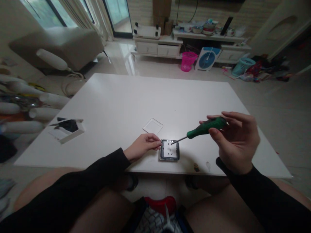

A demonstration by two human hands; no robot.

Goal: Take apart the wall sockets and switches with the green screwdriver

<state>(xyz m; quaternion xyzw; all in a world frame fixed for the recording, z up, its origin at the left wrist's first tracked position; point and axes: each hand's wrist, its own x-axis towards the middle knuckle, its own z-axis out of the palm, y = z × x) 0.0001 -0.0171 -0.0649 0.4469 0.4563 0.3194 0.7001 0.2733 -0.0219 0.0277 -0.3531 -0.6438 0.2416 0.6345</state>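
Observation:
A square wall socket [170, 150] with a white face and dark frame lies near the table's front edge. My left hand [148, 144] is closed, thumb and fingers pinched at its left edge; whether something small is between the fingertips is hidden. My right hand [236, 139] holds a screwdriver [205, 127] by its green handle, several fingers lifted or loosely curled. The screwdriver slants down to the left, its metal tip over the upper part of the socket face; contact cannot be made out. A clear square cover frame [153, 125] lies just behind the socket.
The white table [136, 97] spreads ahead of me. On its left sits an open white box [71, 134] with a black item [69, 125]. Small bits [196, 167] lie near the front edge. Beyond stand a pink basket [188, 61] and a blue fan [207, 59].

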